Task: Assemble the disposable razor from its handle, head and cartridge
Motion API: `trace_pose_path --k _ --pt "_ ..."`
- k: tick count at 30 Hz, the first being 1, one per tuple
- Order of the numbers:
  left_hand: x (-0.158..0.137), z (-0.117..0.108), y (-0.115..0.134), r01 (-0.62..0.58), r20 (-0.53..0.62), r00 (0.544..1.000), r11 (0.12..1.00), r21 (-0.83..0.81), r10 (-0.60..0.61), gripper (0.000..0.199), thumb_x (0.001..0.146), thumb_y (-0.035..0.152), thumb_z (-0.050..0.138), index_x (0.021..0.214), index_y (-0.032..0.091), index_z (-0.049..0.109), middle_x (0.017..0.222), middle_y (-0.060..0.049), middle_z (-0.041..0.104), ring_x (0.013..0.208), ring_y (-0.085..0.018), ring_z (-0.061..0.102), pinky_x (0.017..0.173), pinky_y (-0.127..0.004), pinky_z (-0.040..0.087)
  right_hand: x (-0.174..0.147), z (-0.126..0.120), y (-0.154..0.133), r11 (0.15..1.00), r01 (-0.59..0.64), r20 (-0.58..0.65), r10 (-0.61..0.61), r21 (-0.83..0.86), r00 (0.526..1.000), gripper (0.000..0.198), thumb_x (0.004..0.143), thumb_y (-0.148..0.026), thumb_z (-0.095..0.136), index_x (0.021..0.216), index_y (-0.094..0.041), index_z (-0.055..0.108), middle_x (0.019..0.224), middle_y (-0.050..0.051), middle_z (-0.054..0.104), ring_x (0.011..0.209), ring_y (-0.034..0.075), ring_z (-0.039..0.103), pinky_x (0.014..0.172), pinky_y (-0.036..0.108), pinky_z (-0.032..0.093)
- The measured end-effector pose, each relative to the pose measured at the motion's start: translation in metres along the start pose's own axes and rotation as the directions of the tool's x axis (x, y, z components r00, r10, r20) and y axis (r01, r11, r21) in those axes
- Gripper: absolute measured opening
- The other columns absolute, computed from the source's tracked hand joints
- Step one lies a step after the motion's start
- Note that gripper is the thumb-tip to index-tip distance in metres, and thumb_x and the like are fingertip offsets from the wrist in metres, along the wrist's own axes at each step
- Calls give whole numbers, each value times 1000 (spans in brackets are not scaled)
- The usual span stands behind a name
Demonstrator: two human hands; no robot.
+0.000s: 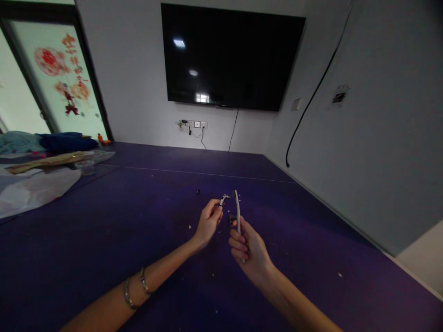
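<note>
My right hand (249, 246) is closed around the pale handle of a toothbrush (237, 205), held upright with its dark bristles facing left. My left hand (208, 222) pinches a small silver-and-dark metal tool (224, 199) whose exact kind I cannot make out. The tool's tip is close to the bristles; whether they touch cannot be seen. Just left of the right thumb, a small dark piece (232, 219) is partly hidden. A little black part (198, 192) lies on the purple surface (138, 258) beyond my left hand.
White crumbs (189, 227) are scattered over the purple surface. Clear plastic sheeting (44, 186) and blue cloth (67, 140) lie at the left. A black cable (313, 94) hangs along the right wall. A television (231, 55) is mounted above wall sockets (197, 124).
</note>
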State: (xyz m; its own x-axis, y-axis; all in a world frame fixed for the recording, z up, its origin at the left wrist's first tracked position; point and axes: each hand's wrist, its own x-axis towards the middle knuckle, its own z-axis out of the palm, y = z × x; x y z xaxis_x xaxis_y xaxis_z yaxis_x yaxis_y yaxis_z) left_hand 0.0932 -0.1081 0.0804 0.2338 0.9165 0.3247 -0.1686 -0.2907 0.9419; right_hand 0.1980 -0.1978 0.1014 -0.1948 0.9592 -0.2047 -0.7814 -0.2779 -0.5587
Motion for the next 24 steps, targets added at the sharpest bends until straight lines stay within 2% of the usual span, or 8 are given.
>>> trace_pose_path --k 5,9,12,17,21,24 --pt "0 1 0 1 6 1000 1000 -7 -1 24 80 40 50 91 18 50 55 8 39 38 -3 29 37 -16 21 -7 -1 10 999 -39 19 39 -2 999 27 74 -41 63 73 -18 48 42 -12 26 33 1 13 33 14 5" --pt "-2 2 1 -2 26 1000 1000 7 2 25 80 41 51 90 18 51 55 8 39 39 -4 30 37 -16 22 -8 0 3 999 -34 35 33 20 999 25 76 -40 61 72 -18 47 42 -12 24 33 1 11 32 14 4" --pt "-3 2 1 -4 52 999 1000 20 3 24 81 40 50 90 18 51 55 7 40 40 -4 30 38 -16 22 -11 1 3 998 -39 12 39 45 999 25 77 -38 60 72 -18 47 42 -13 23 33 1 10 32 14 4" --pt "-3 1 1 -9 34 999 1000 18 9 22 81 38 50 91 18 51 55 8 40 39 -4 28 38 -16 22 -22 2 12 997 -58 -30 60 56 998 28 71 -40 65 71 -18 48 42 -13 23 34 1 9 32 14 4" --pt "-5 2 3 -11 41 999 999 35 9 23 81 39 50 90 18 52 55 7 40 40 -5 31 39 -17 23 -20 5 2 996 -25 -42 28 83 999 24 76 -38 60 70 -19 46 42 -13 20 33 1 7 32 14 3" --pt "-6 3 4 -17 56 998 999 47 14 23 80 38 51 89 18 53 54 7 41 41 -5 32 39 -17 23 -17 8 -1 996 -51 -39 54 76 998 24 79 -37 57 69 -19 45 42 -13 19 33 1 7 32 14 3"
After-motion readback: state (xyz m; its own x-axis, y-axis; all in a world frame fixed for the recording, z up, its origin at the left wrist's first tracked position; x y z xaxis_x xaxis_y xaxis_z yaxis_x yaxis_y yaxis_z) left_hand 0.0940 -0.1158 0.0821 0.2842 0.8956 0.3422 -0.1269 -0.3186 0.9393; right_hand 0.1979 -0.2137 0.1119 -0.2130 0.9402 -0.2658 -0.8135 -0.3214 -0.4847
